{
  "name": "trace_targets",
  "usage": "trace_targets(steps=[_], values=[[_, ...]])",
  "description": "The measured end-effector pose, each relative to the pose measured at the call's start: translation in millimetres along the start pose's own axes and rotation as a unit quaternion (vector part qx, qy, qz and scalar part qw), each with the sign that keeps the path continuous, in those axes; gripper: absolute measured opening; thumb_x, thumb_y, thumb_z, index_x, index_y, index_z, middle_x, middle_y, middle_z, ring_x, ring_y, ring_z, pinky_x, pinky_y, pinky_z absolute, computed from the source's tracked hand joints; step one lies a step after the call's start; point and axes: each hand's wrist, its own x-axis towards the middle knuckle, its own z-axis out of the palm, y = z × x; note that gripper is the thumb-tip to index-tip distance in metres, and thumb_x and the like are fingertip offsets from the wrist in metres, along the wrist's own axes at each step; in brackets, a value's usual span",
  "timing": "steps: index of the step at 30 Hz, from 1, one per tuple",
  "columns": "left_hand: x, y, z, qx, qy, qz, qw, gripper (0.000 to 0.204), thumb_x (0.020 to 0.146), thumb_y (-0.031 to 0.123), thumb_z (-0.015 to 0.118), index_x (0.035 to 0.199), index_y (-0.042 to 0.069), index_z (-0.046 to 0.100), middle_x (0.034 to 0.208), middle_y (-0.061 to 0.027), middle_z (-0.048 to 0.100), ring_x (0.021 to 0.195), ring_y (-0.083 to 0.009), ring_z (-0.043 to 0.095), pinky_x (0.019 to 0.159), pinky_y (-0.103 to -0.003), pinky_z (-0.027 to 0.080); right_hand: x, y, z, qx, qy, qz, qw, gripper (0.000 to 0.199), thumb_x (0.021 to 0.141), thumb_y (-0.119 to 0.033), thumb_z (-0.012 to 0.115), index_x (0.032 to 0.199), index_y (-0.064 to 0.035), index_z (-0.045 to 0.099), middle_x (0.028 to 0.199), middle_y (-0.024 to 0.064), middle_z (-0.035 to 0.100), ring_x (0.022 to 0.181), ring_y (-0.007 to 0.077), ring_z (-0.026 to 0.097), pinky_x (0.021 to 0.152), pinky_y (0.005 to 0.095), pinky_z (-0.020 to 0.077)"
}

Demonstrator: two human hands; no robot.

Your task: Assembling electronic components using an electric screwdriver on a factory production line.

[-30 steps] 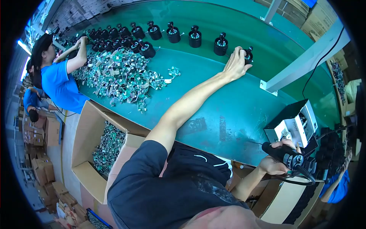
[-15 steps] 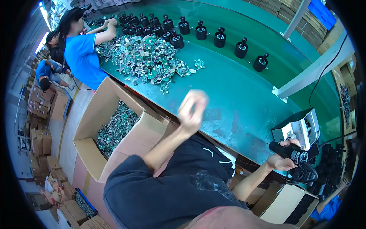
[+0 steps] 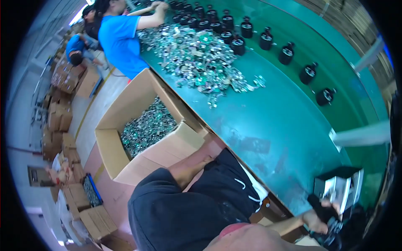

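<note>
My right hand (image 3: 315, 221) grips a black cylindrical device (image 3: 324, 211) at the lower right, beside the near table edge. Its lower end is blurred, among dark parts. My left hand (image 3: 206, 161) is lowered near my dark shorts, beside the flap of a large cardboard box; its fingers are too indistinct to read. Close to the device stands an open black and white box (image 3: 333, 188) on the green table (image 3: 251, 125). A heap of small green circuit boards with wires (image 3: 201, 56) lies farther off on the table.
Black cylindrical units (image 3: 287, 53) stand in a row along the table's far side. The large cardboard box (image 3: 157, 157) on my left contains more circuit boards. A person in a blue shirt (image 3: 121, 37) works at the far left. A metal post (image 3: 362, 134) rises at the right.
My left hand has dropped from above the table edge to beside my shorts. The view has swung, shifting the scene right and down. My right hand still grips the black device.
</note>
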Motion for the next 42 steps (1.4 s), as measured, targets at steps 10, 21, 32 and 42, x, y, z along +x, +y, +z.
trace_targets(steps=[10,21,32,42], values=[[3,39,33,-0.218,-0.210,0.207,0.931,0.036,0.094,0.032,0.054,0.119,0.006,0.062,0.106,-0.0167,0.066,0.087,-0.0333,0.063,0.075,-0.041,0.051,79,21,-99,0.192,-0.434,0.361,0.803,0.063,0.099,-0.051,0.037,0.133,0.0011,0.041,0.112,0.0297,0.061,0.088,0.0442,0.064,0.085,0.0544,0.0501],[44,249,-20,-0.131,-0.016,0.354,0.926,0.029,0.087,0.032,0.062,0.100,0.007,0.068,0.090,-0.0113,0.067,0.075,-0.0277,0.063,0.065,-0.041,0.051,94,55,-99,0.084,-0.360,0.688,0.624,0.050,0.097,-0.039,0.048,0.129,0.0001,0.041,0.102,0.0324,0.064,0.097,0.0442,0.064,0.087,0.0569,0.0505],[-12,343,-64,0.003,-0.208,0.302,0.930,0.023,0.088,0.025,0.059,0.093,0.004,0.068,0.086,-0.0103,0.068,0.082,-0.0282,0.062,0.069,-0.039,0.051,23,-28,58,-0.042,-0.049,0.088,0.994,0.044,0.091,-0.046,0.061,0.107,-0.0052,0.054,0.079,0.0153,0.063,0.066,0.0185,0.061,0.061,0.0301,0.0525],[38,418,-76,0.239,-0.544,0.167,0.787,0.021,0.092,0.015,0.052,0.089,0.000,0.066,0.086,-0.0109,0.068,0.095,-0.0312,0.062,0.078,-0.038,0.051,18,-21,78,-0.120,0.110,-0.046,0.986,0.055,0.090,-0.054,0.058,0.099,-0.0010,0.051,0.071,0.0102,0.060,0.049,0.0147,0.053,0.048,0.0241,0.0460]])
